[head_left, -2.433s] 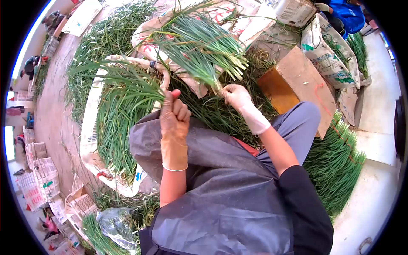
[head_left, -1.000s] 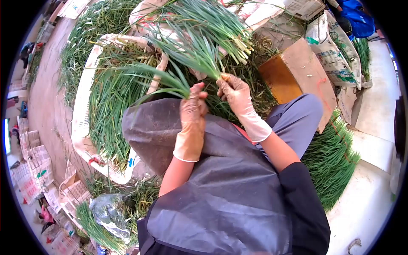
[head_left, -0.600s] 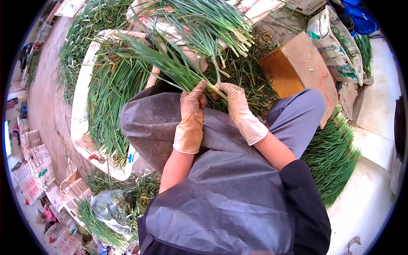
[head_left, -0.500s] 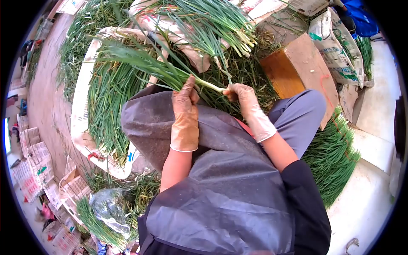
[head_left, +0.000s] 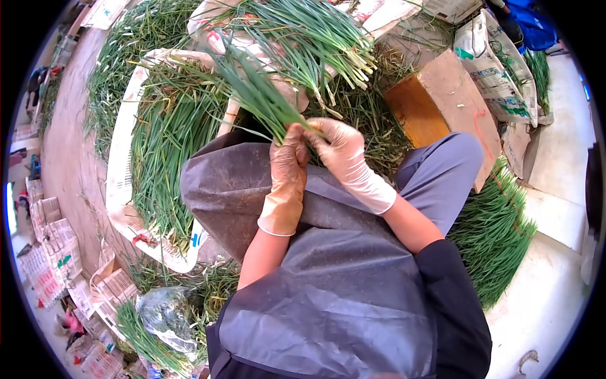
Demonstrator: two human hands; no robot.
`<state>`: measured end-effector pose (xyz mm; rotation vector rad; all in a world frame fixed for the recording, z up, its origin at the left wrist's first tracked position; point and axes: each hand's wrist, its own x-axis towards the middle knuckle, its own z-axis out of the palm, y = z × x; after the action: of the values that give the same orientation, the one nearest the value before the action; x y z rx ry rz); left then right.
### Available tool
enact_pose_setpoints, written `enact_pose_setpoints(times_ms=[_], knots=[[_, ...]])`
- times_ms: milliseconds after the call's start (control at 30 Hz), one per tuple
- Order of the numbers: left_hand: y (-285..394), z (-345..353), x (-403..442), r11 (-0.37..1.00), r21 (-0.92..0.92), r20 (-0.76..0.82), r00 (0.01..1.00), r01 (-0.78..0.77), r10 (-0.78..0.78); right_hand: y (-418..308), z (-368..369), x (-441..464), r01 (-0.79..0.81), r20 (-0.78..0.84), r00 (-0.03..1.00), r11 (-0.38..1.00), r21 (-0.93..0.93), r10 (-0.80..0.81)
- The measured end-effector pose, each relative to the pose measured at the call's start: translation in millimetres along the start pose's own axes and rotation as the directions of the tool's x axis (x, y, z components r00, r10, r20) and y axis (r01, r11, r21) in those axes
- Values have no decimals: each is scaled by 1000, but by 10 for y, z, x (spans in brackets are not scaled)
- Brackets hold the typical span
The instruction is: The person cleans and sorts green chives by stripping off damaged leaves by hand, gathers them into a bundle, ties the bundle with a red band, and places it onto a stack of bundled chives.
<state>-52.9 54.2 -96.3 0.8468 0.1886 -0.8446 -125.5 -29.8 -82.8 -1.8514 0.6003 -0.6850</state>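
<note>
My gloved left hand (head_left: 289, 167) is closed round the lower part of a small bunch of long green stalks (head_left: 262, 101), whose leaves fan up and to the left. Right beside it, my gloved right hand (head_left: 341, 145) pinches the same bunch near its base; its fingertips partly hide the stalk ends. Just above my hands a larger pile of green stalks (head_left: 315, 38) lies on a pale sack, pale ends pointing right. To the left, a white crate (head_left: 118, 170) holds more loose green leaves (head_left: 167, 151).
A brown wooden box (head_left: 454, 95) stands right of my knee, with a dense stack of green stalks (head_left: 495, 234) below it. A white basket (head_left: 499, 69) and a person in blue (head_left: 533, 25) are at upper right. At lower left lies a clear plastic bag (head_left: 167, 316).
The bunch in my left hand was gathered from loose leaves and tilted leftward; now it stands steeper. My right hand has moved left from the stalk ends, up against my left hand.
</note>
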Motion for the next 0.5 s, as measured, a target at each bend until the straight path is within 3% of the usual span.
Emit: enact_pose_setpoints(times_ms=[33,100,133,167,300,333,367,433,467,500], knots=[[-21,-7,-10,998,56,30,999,19,-20,-18,19,-74,-7,6,1000,993,-119,8],[-6,-58,15,997,60,8,999,39,-40,38,70,-119,-109,-9,994,994,-20,109],[12,-53,9,994,85,23,998,62,-65,57,48,-105,-307,72,952,916,259,298],[31,-41,18,991,110,41,996,81,-85,71,39,-76,-477,198,876,727,495,439],[66,36,12,990,143,-81,997,21,-9,71,59,23,-430,42,852,653,624,521],[87,15,15,990,137,-68,997,-14,24,189,-15,33,-384,-5,887,744,547,461],[135,-15,26,988,143,-81,994,-64,76,277,-136,27,-418,66,889,747,516,452],[279,-90,59,973,117,-120,969,-201,214,676,-346,-66,-569,290,806,812,134,516],[406,-30,41,966,62,-95,962,-250,255,925,-483,-199,-274,411,801,877,-395,436],[479,-8,34,965,-5,-89,962,-261,259,1064,-576,-325,169,532,736,648,-743,418]])
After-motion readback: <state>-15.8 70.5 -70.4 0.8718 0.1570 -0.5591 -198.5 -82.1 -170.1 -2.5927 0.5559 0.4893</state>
